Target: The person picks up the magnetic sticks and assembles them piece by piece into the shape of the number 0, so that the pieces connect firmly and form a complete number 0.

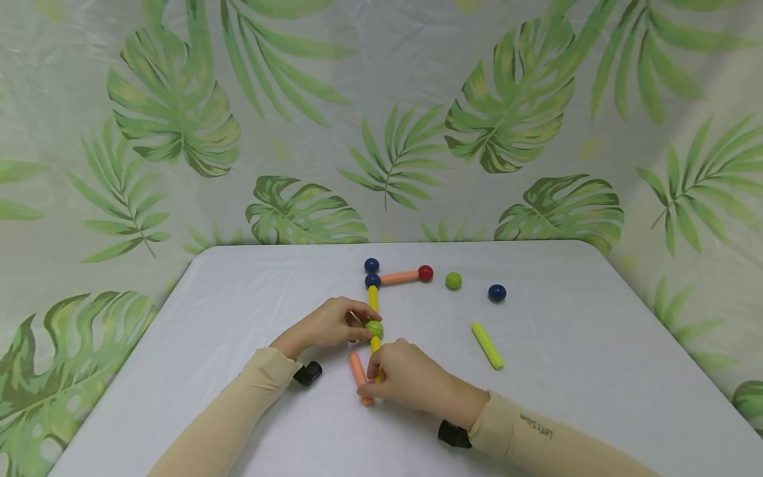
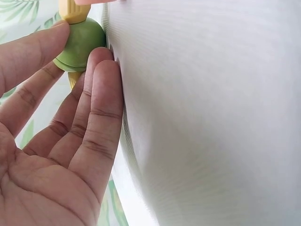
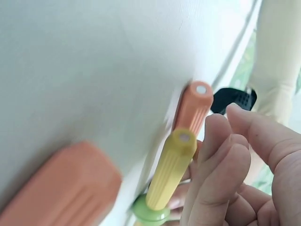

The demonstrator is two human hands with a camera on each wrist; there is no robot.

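Observation:
With thumb and fingers my left hand [image 1: 334,323] pinches a green ball [image 1: 374,329], which shows up close in the left wrist view. One yellow rod [image 1: 373,298] runs from this ball to a blue ball [image 1: 372,281]. A second yellow rod [image 3: 171,172] points from the ball toward me, its near end free. Beside that rod is my right hand [image 1: 414,374], fingers bent loosely and nothing seen between thumb and fingertips in the right wrist view. Two orange rods lie close by, one far [image 3: 193,106] and one near [image 3: 66,188]; the right hand partly covers them in the head view.
From the blue ball another orange rod [image 1: 399,277] reaches right to a red ball [image 1: 426,273]. A second blue ball [image 1: 372,265] sits behind. Loose on the right are a green ball [image 1: 454,281], a blue ball [image 1: 497,293] and a yellow-green rod [image 1: 487,346].

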